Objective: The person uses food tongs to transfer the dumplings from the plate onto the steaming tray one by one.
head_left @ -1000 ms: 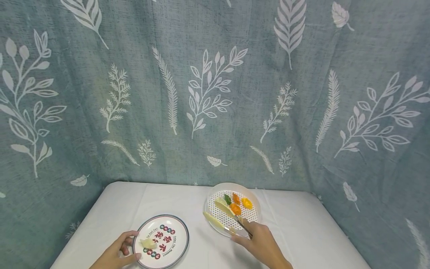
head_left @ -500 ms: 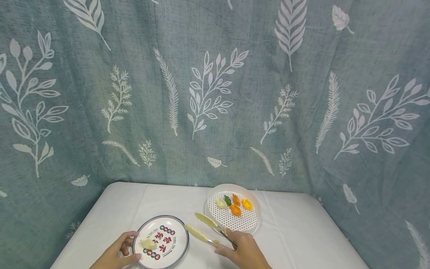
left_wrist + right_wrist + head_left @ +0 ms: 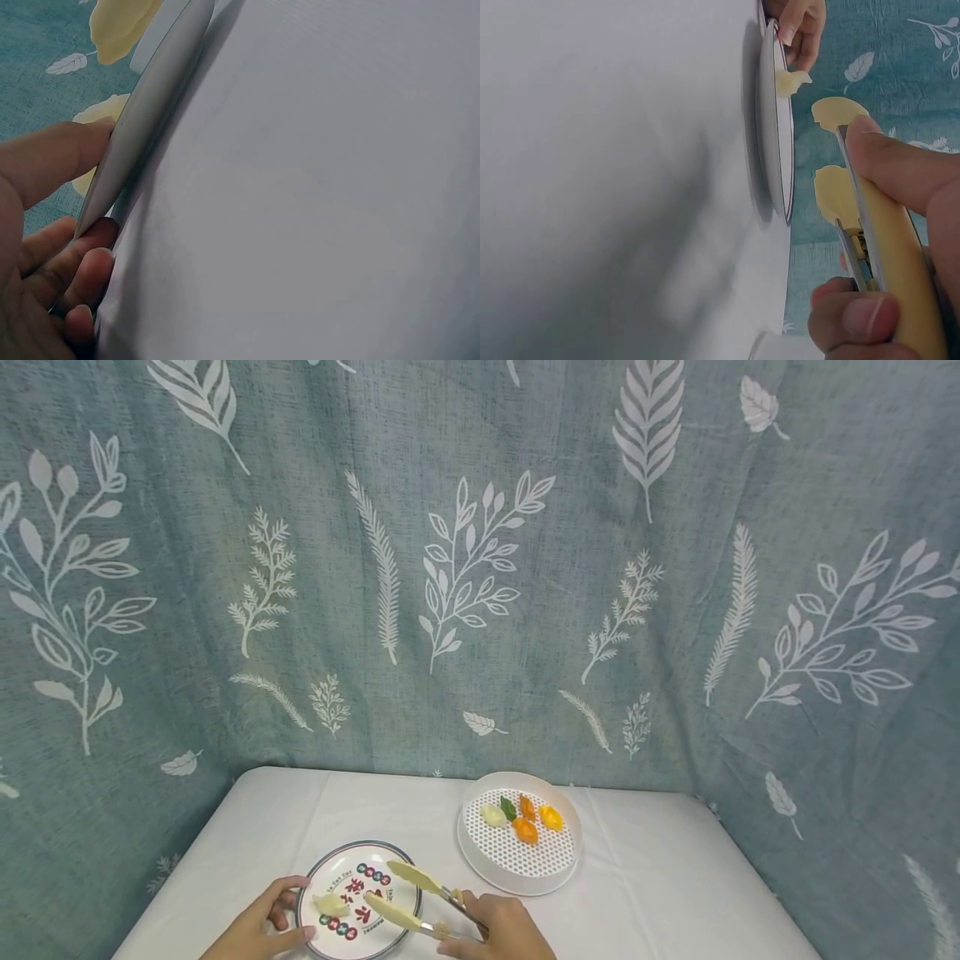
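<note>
My left hand (image 3: 258, 927) holds the left rim of a white plate (image 3: 375, 849) with red and blue lettering. In the left wrist view the thumb lies on top of the plate (image 3: 146, 112), with curled fingers at its underside. A pale, dumpling-like piece (image 3: 330, 905) rests on the plate's left side. My right hand (image 3: 502, 931) grips metal tongs (image 3: 417, 878) with yellow tips, thumb on one arm and fingers round the other. The tong tips are spread with nothing between them, overlapping the plate's right half in the head view, to the right of the pale piece.
A round white steamer tray (image 3: 517, 881) with a perforated base stands farther back, right of the plate. In it lie a pale piece (image 3: 493, 815), a green one (image 3: 508, 808), a yellow one (image 3: 551, 817) and orange ones (image 3: 526, 830). A patterned curtain (image 3: 480, 693) hangs behind the white-covered table.
My right hand has moved the tongs left and nearer, from over the steamer tray to over the plate, the tips spread throughout. My left hand and the plate have stayed put.
</note>
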Action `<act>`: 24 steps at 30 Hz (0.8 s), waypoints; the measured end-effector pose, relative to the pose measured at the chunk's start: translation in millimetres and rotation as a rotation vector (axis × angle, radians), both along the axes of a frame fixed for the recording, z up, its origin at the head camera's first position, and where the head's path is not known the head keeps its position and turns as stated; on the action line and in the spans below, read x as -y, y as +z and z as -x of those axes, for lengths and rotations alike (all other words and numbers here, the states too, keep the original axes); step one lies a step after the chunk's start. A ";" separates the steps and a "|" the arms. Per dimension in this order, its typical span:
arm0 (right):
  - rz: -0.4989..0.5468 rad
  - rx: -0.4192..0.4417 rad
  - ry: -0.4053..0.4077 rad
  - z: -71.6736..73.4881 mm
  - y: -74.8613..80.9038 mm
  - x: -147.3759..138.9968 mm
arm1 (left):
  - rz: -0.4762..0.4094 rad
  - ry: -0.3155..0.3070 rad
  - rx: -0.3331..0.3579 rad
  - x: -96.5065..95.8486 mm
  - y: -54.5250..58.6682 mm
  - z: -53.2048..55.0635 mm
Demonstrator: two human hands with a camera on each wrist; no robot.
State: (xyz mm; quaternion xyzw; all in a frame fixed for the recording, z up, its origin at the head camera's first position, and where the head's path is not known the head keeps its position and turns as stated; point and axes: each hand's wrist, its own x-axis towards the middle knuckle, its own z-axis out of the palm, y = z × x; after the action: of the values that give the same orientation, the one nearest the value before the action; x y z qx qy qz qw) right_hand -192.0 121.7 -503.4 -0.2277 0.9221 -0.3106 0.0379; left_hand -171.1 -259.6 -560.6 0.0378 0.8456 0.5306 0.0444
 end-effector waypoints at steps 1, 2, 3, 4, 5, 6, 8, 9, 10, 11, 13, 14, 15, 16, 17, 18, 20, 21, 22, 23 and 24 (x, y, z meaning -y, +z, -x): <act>0.004 0.006 0.001 -0.7 -0.2 2.3 | -0.001 0.001 0.002 0.0 -0.3 0.3; 0.005 0.010 0.002 -1.1 -0.5 4.5 | -0.003 0.001 0.004 0.0 -0.5 0.4; 0.007 0.012 0.004 -1.6 -0.7 6.7 | -0.005 0.002 0.006 0.1 -0.7 0.4; 0.007 0.013 0.006 -1.9 -1.2 9.0 | -0.004 0.002 0.007 0.2 -1.1 0.5; 0.008 0.017 0.006 -2.1 -1.7 11.1 | -0.004 0.002 0.007 0.4 -1.4 0.6; 0.011 0.023 0.009 -2.3 -2.3 13.2 | -0.003 0.001 0.005 0.6 -1.7 0.8; 0.010 0.029 0.017 -2.6 -3.8 16.9 | -0.002 -0.005 0.000 1.0 -2.4 0.9; 0.011 0.033 0.019 -2.6 -4.6 18.8 | -0.001 -0.008 -0.003 1.2 -2.8 1.0; 0.011 0.038 0.021 -2.8 -5.4 20.7 | -0.001 -0.012 -0.006 1.3 -3.0 1.1; 0.010 0.042 0.023 -2.7 -6.0 22.4 | -0.004 -0.014 -0.006 1.4 -3.3 1.2; 0.006 0.045 0.025 -2.7 -6.9 26.0 | -0.006 -0.015 -0.006 1.3 -3.3 1.1; 0.003 0.046 0.025 -2.7 -7.4 27.9 | -0.006 -0.013 -0.004 1.1 -3.2 1.1; 0.003 0.045 0.025 -2.6 -7.7 29.6 | -0.005 -0.011 -0.005 1.0 -2.9 1.2; 0.002 0.042 0.028 -2.6 -8.1 31.3 | -0.003 -0.008 -0.005 0.8 -2.5 1.2; 0.002 0.037 0.032 -2.7 -8.6 32.9 | 0.000 -0.004 -0.004 0.6 -2.2 1.2; -0.003 0.027 0.040 -2.8 -9.1 34.5 | 0.005 -0.002 -0.004 0.5 -1.8 1.3; -0.015 -0.003 0.062 -2.7 -10.3 37.3 | 0.008 0.001 -0.003 0.4 -1.0 1.2; -0.024 -0.022 0.073 -2.5 -10.8 38.5 | 0.009 0.000 -0.004 0.4 -0.7 1.1; -0.034 -0.033 0.083 -2.3 -10.9 39.7 | 0.008 0.001 -0.003 0.5 -0.5 0.9; -0.041 -0.041 0.093 -2.0 -11.0 41.0 | 0.006 0.000 -0.001 0.6 -0.4 0.6; -0.049 -0.046 0.102 -1.5 -11.0 42.2 | 0.002 -0.002 0.000 0.7 -0.4 0.4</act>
State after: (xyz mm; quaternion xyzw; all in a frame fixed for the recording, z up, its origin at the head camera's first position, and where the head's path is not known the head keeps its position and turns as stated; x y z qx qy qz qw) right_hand -190.5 79.4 -514.4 -0.2807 0.9171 -0.2804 0.0381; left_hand -171.5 -260.3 -561.0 0.0387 0.8461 0.5297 0.0450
